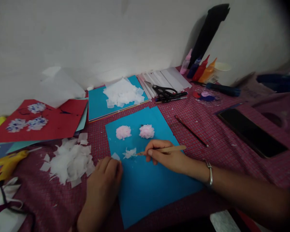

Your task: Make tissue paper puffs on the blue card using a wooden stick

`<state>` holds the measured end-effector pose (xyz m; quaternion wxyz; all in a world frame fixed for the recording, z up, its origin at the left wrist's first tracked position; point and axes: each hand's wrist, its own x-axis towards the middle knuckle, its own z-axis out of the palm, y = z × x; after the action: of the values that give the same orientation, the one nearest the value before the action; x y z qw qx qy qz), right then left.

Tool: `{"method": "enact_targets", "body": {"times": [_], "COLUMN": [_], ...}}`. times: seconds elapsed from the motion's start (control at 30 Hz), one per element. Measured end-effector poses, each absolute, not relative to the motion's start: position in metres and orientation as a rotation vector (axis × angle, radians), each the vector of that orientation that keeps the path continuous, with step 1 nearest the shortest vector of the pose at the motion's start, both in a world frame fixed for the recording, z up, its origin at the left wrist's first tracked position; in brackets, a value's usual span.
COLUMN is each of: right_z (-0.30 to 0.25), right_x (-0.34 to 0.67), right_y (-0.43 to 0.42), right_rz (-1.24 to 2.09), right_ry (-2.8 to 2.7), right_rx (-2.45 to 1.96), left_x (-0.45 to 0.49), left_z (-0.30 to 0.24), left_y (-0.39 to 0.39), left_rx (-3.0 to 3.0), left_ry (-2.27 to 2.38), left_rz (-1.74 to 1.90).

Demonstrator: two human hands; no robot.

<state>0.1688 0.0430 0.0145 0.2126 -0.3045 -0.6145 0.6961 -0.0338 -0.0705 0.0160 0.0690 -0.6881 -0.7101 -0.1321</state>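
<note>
My right hand (pixel 163 153) grips a pale wooden stick (pixel 172 149) like a pen. The stick's narrow tip touches or nearly touches a small white tissue-paper cluster (pixel 130 153) on a blue sheet of paper (pixel 147 190). Two fluffy pale pink paper puffs, a left puff (pixel 123 132) and a right puff (pixel 147 131), sit above that cluster. At the sheet's left edge rests my left hand (pixel 106 174), its fingers curled. A loose white tissue piece (pixel 115 156) shows right by its fingertips; whether they pinch it is hidden.
Tissue squares lie in a heap (pixel 71 161) on the left and another pile (pixel 123 92) behind. A yellow glue gun (pixel 8 164) and a red sheet with puffs (pixel 60 120) are farther left. Scissors (pixel 165 92), a thin brush (pixel 192 131), a phone (pixel 252 132) and paint bottles (pixel 200 70) lie rightward.
</note>
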Motion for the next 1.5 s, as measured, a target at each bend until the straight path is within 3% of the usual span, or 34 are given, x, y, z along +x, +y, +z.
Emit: {"method": "enact_targets", "body": {"times": [0.17,0.47,0.8,1.03,1.27,1.5], "right_z": [0.013,0.010,0.006,0.010,0.006,0.020], "right_x": [0.167,0.151,0.149,0.147,0.146,0.148], "right_y": [0.040,0.033,0.030,0.033,0.036,0.044], "right_rz": [1.791,1.256,1.142,1.260,1.424,2.004], "right_ry": [-1.947,-2.351,-2.343,-2.249,-2.133,-1.747], "right_rx": [-0.818,-0.429,-0.518,-0.689,-0.764,-0.831], "left_x": [-0.035,-0.040,-0.043,-0.043,-0.041,-0.038], "left_z": [0.004,0.005,0.008,0.010,0.010,0.005], "left_y": [-0.074,-0.075,-0.075,-0.065,-0.056,-0.059], "left_rx": [-2.179,-2.050,-2.057,-1.935,-1.952,-2.056], "left_ry": [-2.554,-2.785,-2.854,-3.042,-3.097,-2.849], "left_rz": [-0.755,-0.867,-0.929,-1.156,-1.067,-1.005]}}
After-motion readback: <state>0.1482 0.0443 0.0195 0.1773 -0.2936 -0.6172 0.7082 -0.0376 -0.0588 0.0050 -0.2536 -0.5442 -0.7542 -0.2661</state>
